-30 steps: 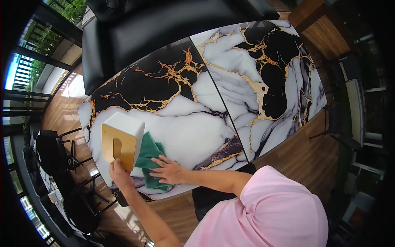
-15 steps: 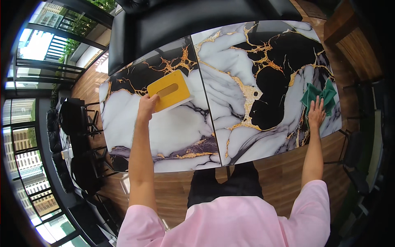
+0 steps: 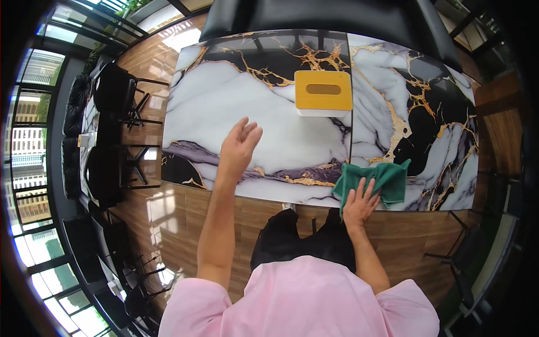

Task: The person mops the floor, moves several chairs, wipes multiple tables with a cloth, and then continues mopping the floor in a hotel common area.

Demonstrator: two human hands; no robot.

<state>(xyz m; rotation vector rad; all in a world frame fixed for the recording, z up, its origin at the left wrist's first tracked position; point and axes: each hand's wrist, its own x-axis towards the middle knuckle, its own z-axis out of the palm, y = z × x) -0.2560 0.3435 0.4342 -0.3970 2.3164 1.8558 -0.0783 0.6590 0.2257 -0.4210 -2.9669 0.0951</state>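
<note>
One empty left hand (image 3: 238, 149) is hanging loosely open, left of the box (image 3: 324, 102); nearer the person and right of it, the right hand (image 3: 360, 205) is resting spread on the cloth (image 3: 388, 182), where flat, even pressure should be working best.

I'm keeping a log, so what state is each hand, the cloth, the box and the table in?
Left hand: empty, fingers slightly bent
Green cloth: spread out, rumpled
Right hand: palm down on the cloth
Yellow-topped box: slotted side up, untouched
Marble-patterned table: glossy, reflecting at its far side

On the table (image 3: 269, 132), the box (image 3: 324, 100) stands behind and left of the cloth (image 3: 388, 178).
</note>
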